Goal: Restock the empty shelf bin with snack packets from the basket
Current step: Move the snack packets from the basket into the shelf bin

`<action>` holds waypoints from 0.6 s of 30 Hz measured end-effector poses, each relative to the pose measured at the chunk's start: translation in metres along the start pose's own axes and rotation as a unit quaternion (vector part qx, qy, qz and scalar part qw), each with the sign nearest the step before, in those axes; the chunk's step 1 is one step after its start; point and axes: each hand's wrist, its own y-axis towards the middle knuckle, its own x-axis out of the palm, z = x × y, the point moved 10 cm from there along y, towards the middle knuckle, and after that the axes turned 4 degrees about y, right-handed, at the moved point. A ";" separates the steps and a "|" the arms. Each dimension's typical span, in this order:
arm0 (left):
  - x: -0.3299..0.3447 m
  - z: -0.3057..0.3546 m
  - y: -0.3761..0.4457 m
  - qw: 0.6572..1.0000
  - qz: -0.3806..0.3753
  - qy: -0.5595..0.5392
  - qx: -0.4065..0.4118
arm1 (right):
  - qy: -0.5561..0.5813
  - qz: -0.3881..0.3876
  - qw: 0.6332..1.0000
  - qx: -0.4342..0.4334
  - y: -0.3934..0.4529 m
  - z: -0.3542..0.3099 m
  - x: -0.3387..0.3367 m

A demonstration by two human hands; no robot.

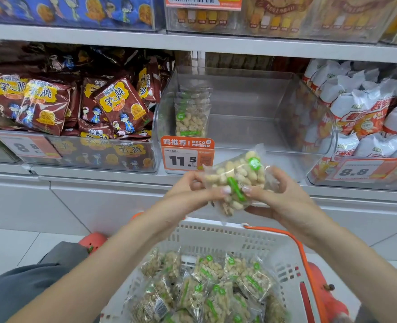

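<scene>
Both my hands hold one clear peanut packet [236, 176] with green labels, in front of the shelf edge and above the basket. My left hand [196, 191] pinches its left side and my right hand [276, 197] grips its right side. Behind it stands the clear shelf bin [258, 108], with a few upright peanut packets [191, 114] against its left wall and bare floor elsewhere. Below, the white basket [218, 231] with an orange handle [302, 257] holds several more peanut packets [211, 287].
A bin of dark red snack bags [81, 106] stands to the left, a bin of white and orange bags [365, 113] to the right. An orange price tag reading 11.5 [187, 157] hangs on the bin's front. My knee in grey fabric [29, 280] is at the lower left.
</scene>
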 end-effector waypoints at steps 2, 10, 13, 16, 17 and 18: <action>0.002 0.003 -0.001 0.997 -0.070 0.014 -0.012 | -0.081 -0.031 0.996 -0.014 -0.002 -0.015 0.002; 0.023 -0.004 -0.013 0.953 -0.202 0.223 -0.026 | -0.297 -0.115 0.946 -0.056 -0.012 -0.030 0.020; 0.037 -0.017 -0.012 0.968 -0.156 0.192 -0.031 | -0.285 -0.121 0.950 -0.046 -0.012 -0.023 0.023; 0.033 -0.011 -0.009 0.989 -0.085 0.122 0.010 | -0.222 -0.073 0.972 -0.029 -0.006 -0.016 0.012; 0.030 -0.008 -0.007 0.991 -0.067 0.109 0.033 | -0.194 -0.067 0.978 -0.032 -0.006 -0.014 0.012; 0.028 -0.004 -0.005 0.992 -0.060 0.099 0.052 | -0.167 -0.070 0.983 -0.032 -0.006 -0.011 0.014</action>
